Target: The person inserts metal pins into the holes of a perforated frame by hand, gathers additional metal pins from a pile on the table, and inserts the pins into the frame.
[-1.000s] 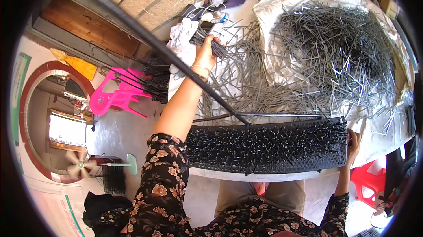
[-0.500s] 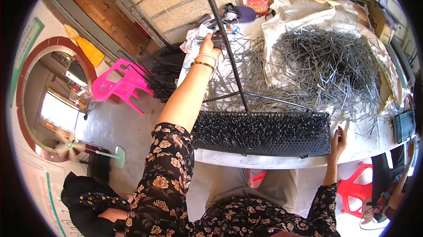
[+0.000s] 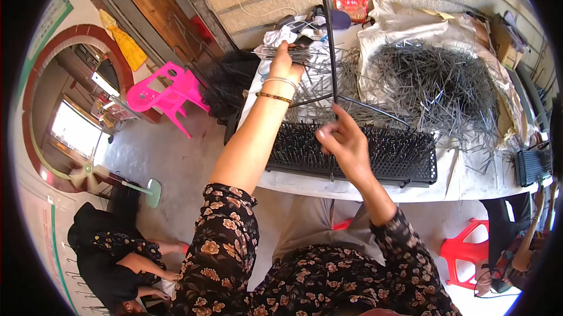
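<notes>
My left hand is reached out over the far left of the table, closed around a bundle of thin grey metal pins. My right hand hovers above the black perforated tray; its index finger is raised by the dark rod, thumb bent apart from it, and I see nothing held. Touching between finger and rod I cannot tell. Many dark pins stand upright in the tray's holes. Loose pins are scattered behind it, and a large heap lies on pale sheeting.
A red packet and a dark cap lie by the wall. A pink chair stands left, a red stool right. At lower left another person bends near a fan; someone else is at the right edge.
My right hand has left the tray's right end and moved left over its middle, up by the rod. The left hand keeps its bundle of pins. The whole view has shifted a little.
</notes>
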A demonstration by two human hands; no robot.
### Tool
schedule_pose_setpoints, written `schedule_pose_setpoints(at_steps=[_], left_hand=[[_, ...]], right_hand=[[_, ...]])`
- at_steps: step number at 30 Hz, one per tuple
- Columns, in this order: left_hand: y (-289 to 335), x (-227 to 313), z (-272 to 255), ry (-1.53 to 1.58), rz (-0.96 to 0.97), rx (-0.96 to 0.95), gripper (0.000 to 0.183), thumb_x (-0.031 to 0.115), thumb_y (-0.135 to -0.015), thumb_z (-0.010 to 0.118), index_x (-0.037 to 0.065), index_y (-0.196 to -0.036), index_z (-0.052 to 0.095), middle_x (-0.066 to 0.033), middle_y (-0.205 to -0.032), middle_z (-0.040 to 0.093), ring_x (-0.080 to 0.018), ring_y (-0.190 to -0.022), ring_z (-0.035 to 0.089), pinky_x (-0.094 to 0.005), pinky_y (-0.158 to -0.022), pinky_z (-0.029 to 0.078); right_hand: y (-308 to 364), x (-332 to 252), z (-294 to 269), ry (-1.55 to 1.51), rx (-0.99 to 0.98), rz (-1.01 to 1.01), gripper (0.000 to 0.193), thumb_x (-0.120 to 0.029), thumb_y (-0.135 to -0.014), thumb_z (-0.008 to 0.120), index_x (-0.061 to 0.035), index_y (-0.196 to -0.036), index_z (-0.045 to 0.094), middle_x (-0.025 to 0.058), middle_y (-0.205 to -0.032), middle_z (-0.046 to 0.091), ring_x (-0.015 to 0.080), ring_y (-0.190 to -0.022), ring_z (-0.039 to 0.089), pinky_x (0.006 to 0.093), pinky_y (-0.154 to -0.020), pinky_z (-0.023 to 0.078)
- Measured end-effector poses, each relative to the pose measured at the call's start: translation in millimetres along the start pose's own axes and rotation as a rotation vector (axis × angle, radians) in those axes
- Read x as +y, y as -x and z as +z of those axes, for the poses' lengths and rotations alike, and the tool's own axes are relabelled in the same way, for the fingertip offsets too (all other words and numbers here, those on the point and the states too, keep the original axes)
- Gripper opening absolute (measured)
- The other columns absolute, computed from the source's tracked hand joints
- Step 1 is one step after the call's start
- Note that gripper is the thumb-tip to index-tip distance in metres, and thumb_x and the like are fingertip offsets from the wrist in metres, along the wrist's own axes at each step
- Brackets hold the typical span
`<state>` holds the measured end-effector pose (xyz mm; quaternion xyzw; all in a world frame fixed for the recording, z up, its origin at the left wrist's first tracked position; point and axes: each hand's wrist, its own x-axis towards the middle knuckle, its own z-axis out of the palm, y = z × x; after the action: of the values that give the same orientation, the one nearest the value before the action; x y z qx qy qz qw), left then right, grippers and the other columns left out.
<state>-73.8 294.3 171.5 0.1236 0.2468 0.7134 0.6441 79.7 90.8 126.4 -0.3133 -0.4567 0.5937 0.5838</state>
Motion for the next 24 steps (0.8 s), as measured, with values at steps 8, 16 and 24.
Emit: schedule_pose_setpoints(at_steps=[8, 16, 24], left_hand=[[35, 1, -9, -0.036, 0.027, -0.050, 0.024, 0.031, -0.094, 0.047, 0.008, -0.087, 0.048, -0.0123, -0.076, 0.059, -0.0257, -0.067, 0.059, -0.0403, -0.059, 0.052], [23, 4, -33, 0.248, 0.093, 0.051, 0.022, 0.024, -0.094, 0.048, 0.003, -0.085, 0.047, -0.0104, -0.078, 0.052, -0.0280, -0.076, 0.056, -0.0450, -0.071, 0.051], [-47, 33, -65, 0.400, 0.116, 0.101, 0.027, 0.022, -0.096, 0.042, 0.003, -0.077, 0.045, -0.0091, -0.069, 0.049, -0.0254, -0.064, 0.051, -0.0455, -0.070, 0.052]], right_hand=[[-78, 2, 57, -0.120, 0.134, -0.361, 0.060, -0.006, -0.080, 0.070, 0.0003, -0.131, 0.039, 0.0029, -0.082, 0.056, 0.0067, -0.064, 0.053, 0.0201, -0.053, 0.045], [-103, 27, 65, 0.096, 0.245, -0.515, 0.017, -0.011, -0.088, 0.062, 0.0024, -0.099, 0.064, 0.0023, -0.075, 0.060, 0.0055, -0.057, 0.050, 0.0190, -0.052, 0.041], [-104, -25, 51, 0.400, 0.324, -0.798, 0.010, -0.004, -0.087, 0.060, 0.0026, -0.093, 0.065, 0.0042, -0.076, 0.058, 0.0057, -0.052, 0.052, 0.0192, -0.046, 0.040]])
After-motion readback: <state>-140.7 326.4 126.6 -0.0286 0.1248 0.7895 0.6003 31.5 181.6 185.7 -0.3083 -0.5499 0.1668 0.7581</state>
